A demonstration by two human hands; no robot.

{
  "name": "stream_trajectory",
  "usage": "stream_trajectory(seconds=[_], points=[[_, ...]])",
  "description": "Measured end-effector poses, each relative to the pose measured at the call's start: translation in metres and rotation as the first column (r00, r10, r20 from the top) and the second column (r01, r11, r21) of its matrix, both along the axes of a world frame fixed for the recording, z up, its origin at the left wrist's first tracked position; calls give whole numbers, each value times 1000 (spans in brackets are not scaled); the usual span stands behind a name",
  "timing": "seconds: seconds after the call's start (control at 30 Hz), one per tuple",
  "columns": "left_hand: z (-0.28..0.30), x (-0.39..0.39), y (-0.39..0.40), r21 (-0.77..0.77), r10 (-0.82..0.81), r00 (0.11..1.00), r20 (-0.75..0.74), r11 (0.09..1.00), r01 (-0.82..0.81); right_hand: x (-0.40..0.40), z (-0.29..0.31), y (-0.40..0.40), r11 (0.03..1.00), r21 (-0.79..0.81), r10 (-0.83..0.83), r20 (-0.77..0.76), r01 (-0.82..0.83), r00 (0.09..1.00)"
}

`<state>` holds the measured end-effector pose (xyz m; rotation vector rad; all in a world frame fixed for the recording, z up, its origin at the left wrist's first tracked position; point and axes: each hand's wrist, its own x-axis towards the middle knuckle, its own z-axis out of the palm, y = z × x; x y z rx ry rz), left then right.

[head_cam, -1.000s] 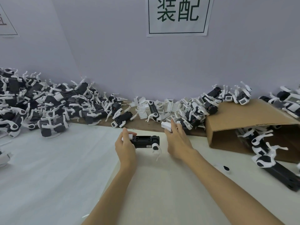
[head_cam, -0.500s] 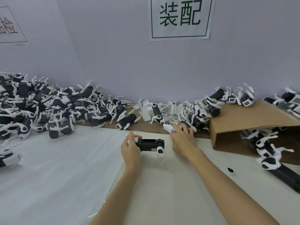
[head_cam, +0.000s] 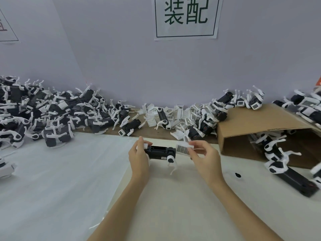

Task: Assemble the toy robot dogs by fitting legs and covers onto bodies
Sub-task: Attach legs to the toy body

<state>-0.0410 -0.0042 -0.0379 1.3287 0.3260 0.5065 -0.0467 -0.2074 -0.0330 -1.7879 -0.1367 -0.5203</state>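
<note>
Bare white sheet [head_cam: 52, 185] lies open at the near left and between the forearms. Dog pile [head_cam: 43, 115] blocks the far left, loose covers [head_cam: 173, 117] the far middle, box [head_cam: 260, 122] the right.

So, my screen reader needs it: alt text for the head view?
A left hand grips a black toy body above a white table while the right hand pinches a white cover beside it. Dog piles line the wall, beside a cardboard box.
</note>
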Motion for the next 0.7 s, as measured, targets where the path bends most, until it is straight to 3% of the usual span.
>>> stream_trajectory(seconds=[0.13,0.3,0.43,0.57,0.63,0.7], points=[[4,-7,-6,124,-39,999,31,992,35,-8,-9,-4,918,395,114,-195,-29,974],[10,-18,-13,214,-102,991,81,973,83,-8,6,-13,729,669,381,-223,-143,897],[12,-22,-20,304,-175,975,136,944,127,-15,10,-10,848,473,383,-241,-237,892],[14,-25,-27,368,-219,960,172,919,143,-22,9,-3,967,104,249,-190,-233,950],[14,-27,-29,394,-226,957,182,908,139,-24,10,0,975,56,223,-190,-216,956],[15,-27,-29,406,-220,959,180,905,131,-25,12,1,969,116,239,-215,-219,947]])
